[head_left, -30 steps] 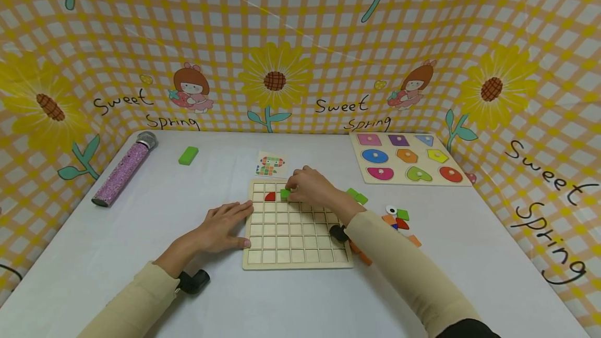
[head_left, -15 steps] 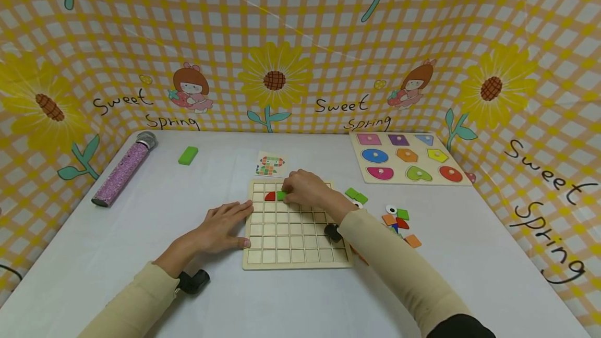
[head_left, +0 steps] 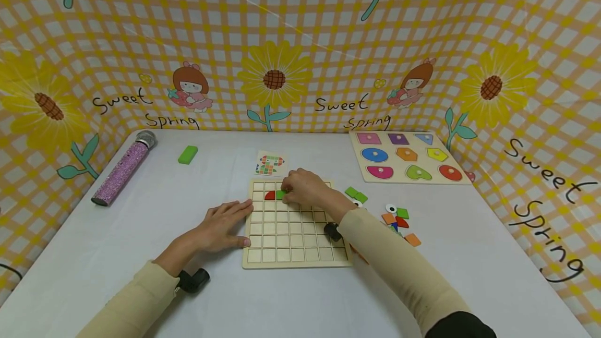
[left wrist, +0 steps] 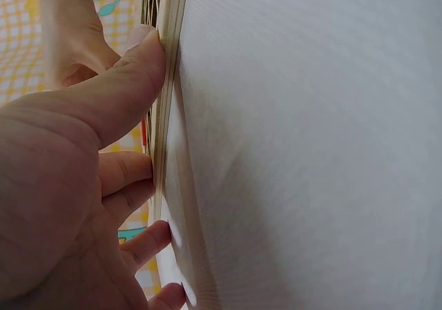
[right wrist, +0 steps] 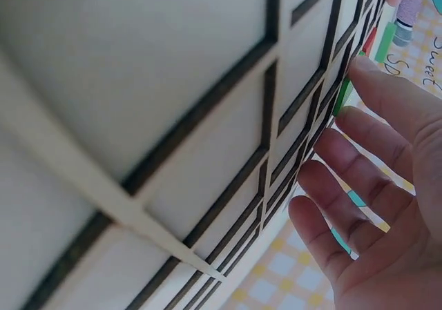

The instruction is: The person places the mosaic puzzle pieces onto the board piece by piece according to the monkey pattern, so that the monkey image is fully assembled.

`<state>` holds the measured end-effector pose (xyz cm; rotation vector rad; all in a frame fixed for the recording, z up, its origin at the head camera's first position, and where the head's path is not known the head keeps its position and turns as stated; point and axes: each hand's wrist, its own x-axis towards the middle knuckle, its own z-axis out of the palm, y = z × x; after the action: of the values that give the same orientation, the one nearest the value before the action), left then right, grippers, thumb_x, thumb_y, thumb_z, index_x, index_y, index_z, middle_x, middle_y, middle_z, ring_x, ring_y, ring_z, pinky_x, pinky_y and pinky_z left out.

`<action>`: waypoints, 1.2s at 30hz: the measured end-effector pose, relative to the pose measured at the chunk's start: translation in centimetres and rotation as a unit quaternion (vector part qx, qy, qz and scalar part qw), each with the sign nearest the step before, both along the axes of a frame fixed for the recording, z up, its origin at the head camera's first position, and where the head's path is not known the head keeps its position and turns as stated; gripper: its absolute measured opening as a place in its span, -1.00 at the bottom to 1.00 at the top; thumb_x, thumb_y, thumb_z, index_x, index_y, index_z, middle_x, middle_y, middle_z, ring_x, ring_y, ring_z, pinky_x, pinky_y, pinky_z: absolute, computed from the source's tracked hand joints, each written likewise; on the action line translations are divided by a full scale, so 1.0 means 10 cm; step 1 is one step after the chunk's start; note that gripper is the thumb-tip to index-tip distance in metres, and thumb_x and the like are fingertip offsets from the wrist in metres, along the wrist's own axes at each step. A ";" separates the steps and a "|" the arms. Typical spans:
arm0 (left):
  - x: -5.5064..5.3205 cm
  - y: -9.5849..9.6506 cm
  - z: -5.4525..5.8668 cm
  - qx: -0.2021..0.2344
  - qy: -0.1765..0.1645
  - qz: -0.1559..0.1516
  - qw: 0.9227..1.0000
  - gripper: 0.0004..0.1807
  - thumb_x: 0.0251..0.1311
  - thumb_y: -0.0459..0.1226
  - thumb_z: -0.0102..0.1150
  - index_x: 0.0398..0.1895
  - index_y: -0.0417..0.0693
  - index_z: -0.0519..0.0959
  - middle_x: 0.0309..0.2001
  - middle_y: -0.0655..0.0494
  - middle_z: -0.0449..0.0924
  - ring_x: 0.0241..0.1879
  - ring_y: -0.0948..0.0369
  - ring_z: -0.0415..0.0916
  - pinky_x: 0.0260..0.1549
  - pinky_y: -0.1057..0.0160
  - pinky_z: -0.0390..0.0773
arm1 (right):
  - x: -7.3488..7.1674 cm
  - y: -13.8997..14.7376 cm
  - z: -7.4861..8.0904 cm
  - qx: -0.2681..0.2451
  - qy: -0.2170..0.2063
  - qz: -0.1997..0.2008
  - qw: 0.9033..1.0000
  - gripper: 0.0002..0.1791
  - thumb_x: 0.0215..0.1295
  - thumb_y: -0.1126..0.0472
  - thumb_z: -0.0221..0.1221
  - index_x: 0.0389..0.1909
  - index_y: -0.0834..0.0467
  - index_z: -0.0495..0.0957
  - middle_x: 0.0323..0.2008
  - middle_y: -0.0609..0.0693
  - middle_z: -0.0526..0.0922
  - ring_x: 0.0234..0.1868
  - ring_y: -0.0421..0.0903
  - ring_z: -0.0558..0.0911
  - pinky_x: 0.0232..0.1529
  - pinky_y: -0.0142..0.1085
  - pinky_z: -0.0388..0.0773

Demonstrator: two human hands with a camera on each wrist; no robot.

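Note:
A wooden grid board (head_left: pixel 297 265) lies in front of me in the head view. My left hand (head_left: pixel 218 229) rests along its left side with fingers spread, fingertips and thumb at the rim. In the left wrist view, the thumb (left wrist: pixel 141 65) lies against the board's edge. Over the upper part of the grid, my right hand (head_left: pixel 307 188) pinches a green square tile (head_left: pixel 280 195) between thumb and index finger. This tile sits right beside a red quarter-round tile (head_left: pixel 270 195) in the second row. In the right wrist view, the green tile (right wrist: pixel 342 97) shows at the grid lines, its far part hidden by the fingers.
Loose tiles, among them an orange square (head_left: pixel 412 240) and a green square (head_left: pixel 402 213), lie right of the board. A pattern card (head_left: pixel 271 164) lies behind it. Further off are a shape puzzle (head_left: pixel 389 163), a green block (head_left: pixel 188 155) and a glittery microphone (head_left: pixel 124 169).
My right hand has slid the green tile slightly left, up against the red one, and has stayed there over the last half second. The left hand has not moved.

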<state>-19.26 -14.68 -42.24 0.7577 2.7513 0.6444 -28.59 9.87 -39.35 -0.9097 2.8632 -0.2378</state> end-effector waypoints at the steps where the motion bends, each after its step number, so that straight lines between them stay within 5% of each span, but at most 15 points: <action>1: 0.00 0.00 0.00 0.000 0.000 0.000 1.000 -0.10 0.10 0.02 0.26 0.44 -0.10 0.12 0.50 0.03 0.02 0.44 -0.10 -0.04 0.24 -0.24 0.02 | 0.00 0.01 0.01 -0.003 -0.002 -0.002 1.000 -0.69 0.15 0.02 0.30 -0.11 0.04 0.67 -0.23 -0.06 0.62 -0.16 -0.10 0.51 -0.10 -0.21 0.48; 10: -0.01 -0.01 -0.03 0.001 0.004 -0.004 1.000 -0.11 0.11 0.03 0.24 0.44 -0.10 0.12 0.50 0.03 0.01 0.45 -0.10 -0.05 0.22 -0.24 0.03 | 0.07 0.25 0.17 -0.061 -0.001 -0.020 0.998 -0.66 0.22 0.06 0.24 -0.04 0.11 0.63 -0.16 0.01 0.61 -0.12 -0.05 0.48 -0.11 -0.19 0.46; 17: -0.02 0.00 -0.02 -0.001 -0.001 -0.002 1.000 -0.10 0.11 0.04 0.24 0.45 -0.09 0.11 0.50 0.05 0.00 0.45 -0.09 -0.05 0.23 -0.23 0.03 | 0.15 0.62 0.25 -0.084 0.044 -0.050 0.994 -0.63 0.19 0.04 0.27 -0.03 0.13 0.63 -0.18 0.02 0.62 -0.10 -0.02 0.48 -0.04 -0.14 0.49; 30: 0.00 -0.01 -0.01 0.006 -0.002 -0.001 1.000 -0.10 0.11 0.04 0.24 0.44 -0.10 0.11 0.50 0.02 0.01 0.44 -0.10 -0.04 0.22 -0.23 0.02 | 0.22 1.33 0.19 -0.082 0.034 -0.130 0.988 -0.61 0.19 0.06 0.27 -0.02 0.17 0.61 -0.13 0.08 0.61 -0.03 0.04 0.44 -0.04 -0.06 0.47; 36: 0.01 -0.01 0.00 0.004 -0.004 0.001 1.000 -0.10 0.12 0.04 0.24 0.45 -0.10 0.11 0.50 0.02 0.01 0.44 -0.10 -0.05 0.23 -0.24 0.02 | 0.20 1.60 0.09 -0.067 -0.005 -0.167 0.984 -0.61 0.17 0.06 0.26 0.00 0.14 0.60 -0.09 0.10 0.61 0.01 0.07 0.46 0.02 0.01 0.45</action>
<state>-19.21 -14.82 -42.23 0.7518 2.7449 0.6574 -26.64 25.84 -38.41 -0.4359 3.0050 -0.4716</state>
